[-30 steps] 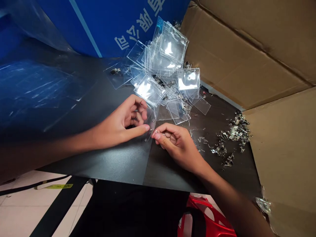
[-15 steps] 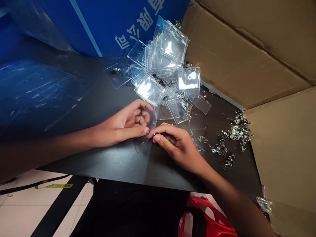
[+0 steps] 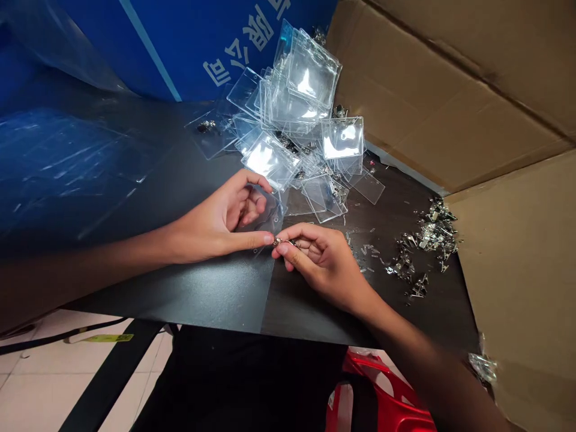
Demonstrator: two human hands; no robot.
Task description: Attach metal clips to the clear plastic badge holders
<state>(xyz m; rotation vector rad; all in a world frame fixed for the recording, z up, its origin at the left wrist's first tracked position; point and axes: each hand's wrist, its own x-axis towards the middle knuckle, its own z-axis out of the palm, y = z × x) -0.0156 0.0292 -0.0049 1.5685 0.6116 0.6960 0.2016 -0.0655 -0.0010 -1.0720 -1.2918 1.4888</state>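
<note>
My left hand (image 3: 225,219) is curled around a clear plastic badge sleeve (image 3: 265,217), thumb and forefinger pinching its near edge. My right hand (image 3: 319,261) meets it fingertip to fingertip and pinches a small metal clip (image 3: 282,242) against that edge. Both hands rest low over the dark table (image 3: 216,294). Just behind them lies a heap of clear badge sleeves (image 3: 299,114), some with clips on them.
A scatter of loose metal clips (image 3: 425,246) lies on the table to the right. Brown cardboard flaps (image 3: 441,102) wall in the right and back. A blue printed panel (image 3: 189,42) and clear plastic film (image 3: 67,162) stand at left. A red object (image 3: 382,402) sits below the table edge.
The view has shifted slightly. My left hand turned the sleeve a little and my right hand's fingertips closed in on its edge with the clip; both hands stayed in place.
</note>
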